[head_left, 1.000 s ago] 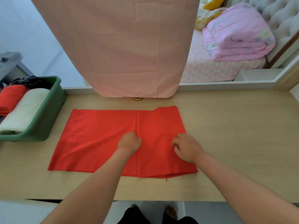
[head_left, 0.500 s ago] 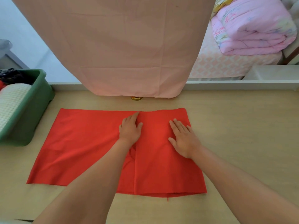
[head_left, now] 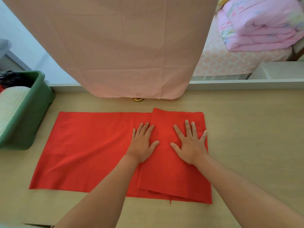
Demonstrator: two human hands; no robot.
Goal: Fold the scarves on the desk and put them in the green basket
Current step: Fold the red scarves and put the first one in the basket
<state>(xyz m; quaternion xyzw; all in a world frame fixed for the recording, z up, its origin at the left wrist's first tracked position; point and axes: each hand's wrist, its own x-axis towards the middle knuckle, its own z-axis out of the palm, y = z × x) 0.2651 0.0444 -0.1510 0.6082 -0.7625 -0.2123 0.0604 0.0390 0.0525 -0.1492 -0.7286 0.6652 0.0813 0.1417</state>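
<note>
A red scarf (head_left: 85,145) lies flat on the wooden desk (head_left: 255,137), its right part folded over into a doubled panel. My left hand (head_left: 143,142) presses flat on the left edge of that folded panel, fingers straight. Spread wide, my right hand (head_left: 190,143) presses on the panel's right side. The green basket (head_left: 31,116) stands at the desk's left edge and holds a rolled white waffle cloth (head_left: 11,106) and dark fabric (head_left: 13,78).
A large pink cloth (head_left: 125,46) hangs down over the desk's back edge, with a small gold object (head_left: 138,99) under its hem. Beyond the desk, a folded pink quilt (head_left: 263,25) lies on a bed. Bare desk stretches to the right of the scarf.
Both hands went from curled on the scarf to flat, then slid further apart with fingers spread. The view has tilted and moved closer; the basket sits further left in frame.
</note>
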